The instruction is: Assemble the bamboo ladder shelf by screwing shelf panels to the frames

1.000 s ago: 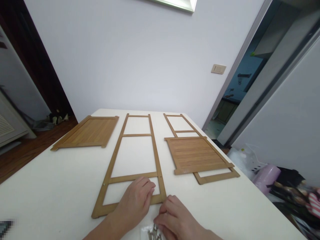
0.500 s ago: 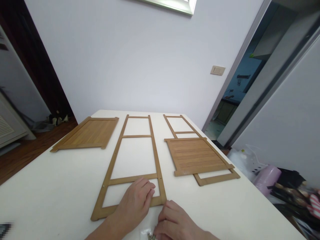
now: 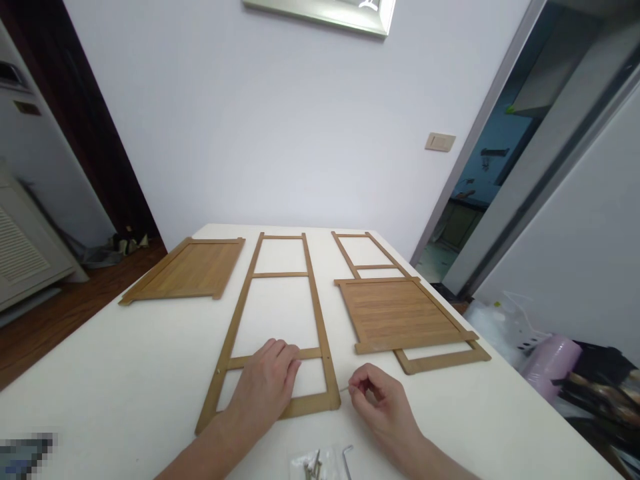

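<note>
My left hand (image 3: 265, 387) lies flat, fingers stretched, on the near end of a long wooden ladder-like frame (image 3: 273, 273) that lies on the white table (image 3: 125, 373). My right hand (image 3: 383, 400) is pinched on a small metal screw (image 3: 344, 388) just right of the frame's near right corner. A clear bag of screws (image 3: 311, 464) and an L-shaped hex key (image 3: 347, 459) lie at the near table edge between my arms.
A slatted wooden panel (image 3: 187, 268) lies at the table's left. A second panel (image 3: 400, 313) rests on another frame (image 3: 440, 359) at the right. Clutter and a pink roll (image 3: 553, 357) sit on the floor right of the table; a doorway opens behind.
My right hand has left the screw bag and risen to the frame's near right corner with a screw pinched in it. My left hand slid slightly up the frame.
</note>
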Action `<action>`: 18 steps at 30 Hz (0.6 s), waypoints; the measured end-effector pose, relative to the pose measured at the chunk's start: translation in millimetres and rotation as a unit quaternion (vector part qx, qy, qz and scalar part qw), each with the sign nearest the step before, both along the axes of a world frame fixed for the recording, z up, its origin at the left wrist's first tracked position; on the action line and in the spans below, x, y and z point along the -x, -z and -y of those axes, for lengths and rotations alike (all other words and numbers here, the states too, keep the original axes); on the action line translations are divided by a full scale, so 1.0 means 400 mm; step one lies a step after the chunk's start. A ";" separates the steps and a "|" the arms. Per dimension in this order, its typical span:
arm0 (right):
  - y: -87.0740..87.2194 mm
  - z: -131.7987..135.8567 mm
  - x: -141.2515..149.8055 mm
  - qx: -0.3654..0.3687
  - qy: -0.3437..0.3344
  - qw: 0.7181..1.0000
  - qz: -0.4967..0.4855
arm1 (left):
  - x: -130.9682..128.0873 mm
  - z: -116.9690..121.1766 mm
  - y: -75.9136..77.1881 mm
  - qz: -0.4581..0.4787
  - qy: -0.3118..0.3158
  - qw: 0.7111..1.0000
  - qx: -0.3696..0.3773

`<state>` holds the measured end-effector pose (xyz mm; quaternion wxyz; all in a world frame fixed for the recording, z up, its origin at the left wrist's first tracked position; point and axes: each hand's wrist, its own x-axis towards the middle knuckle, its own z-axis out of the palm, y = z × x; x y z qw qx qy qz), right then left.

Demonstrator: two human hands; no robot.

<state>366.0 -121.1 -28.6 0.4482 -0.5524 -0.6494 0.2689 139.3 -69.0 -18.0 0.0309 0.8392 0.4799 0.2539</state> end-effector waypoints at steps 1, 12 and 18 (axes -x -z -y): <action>0.001 0.000 0.000 -0.001 0.000 1.000 0.000 | 0.013 -0.007 -0.014 -0.011 -0.015 1.000 -0.004; 0.003 -0.014 -0.005 -0.030 0.015 0.999 -0.015 | 0.291 -0.010 -0.015 0.031 -0.210 0.967 0.138; 0.011 -0.018 -0.008 -0.018 0.030 0.999 -0.015 | 0.303 0.008 0.031 0.083 -0.184 0.969 0.144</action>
